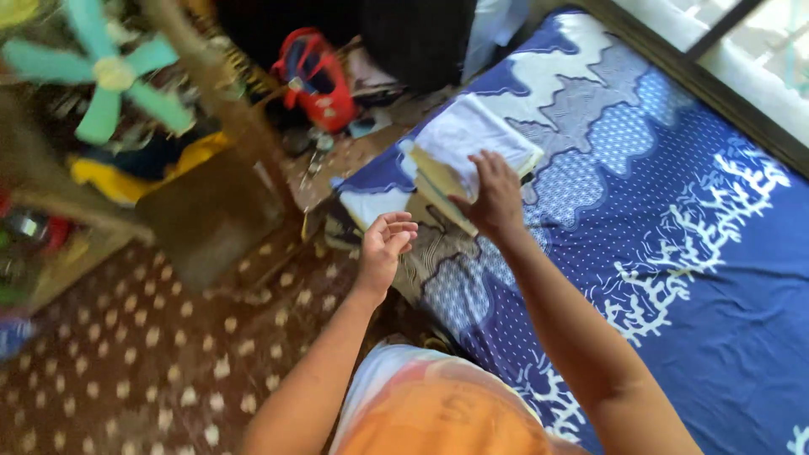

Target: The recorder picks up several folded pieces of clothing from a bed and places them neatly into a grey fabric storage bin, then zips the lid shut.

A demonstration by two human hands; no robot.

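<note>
Resting right hand [495, 195] on folded cloths [468, 147] — bed's [674, 211] edge.

**Count of things in view**

Two hands: one left hand [383, 244], one right hand [493, 198]. One stack of folded cloths [468, 152] at the bed's [674, 219] corner; how many pieces it has cannot be told. One bed with one blue patterned sheet. One fan [105, 76] with five blades. One red bag [320, 80]. One patterned floor [143, 354].

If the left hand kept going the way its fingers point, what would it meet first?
Probably the folded stack of cloth on the blue bedsheet, just past the bed's near edge; the left hand is open and empty. Depth is unclear.
</note>
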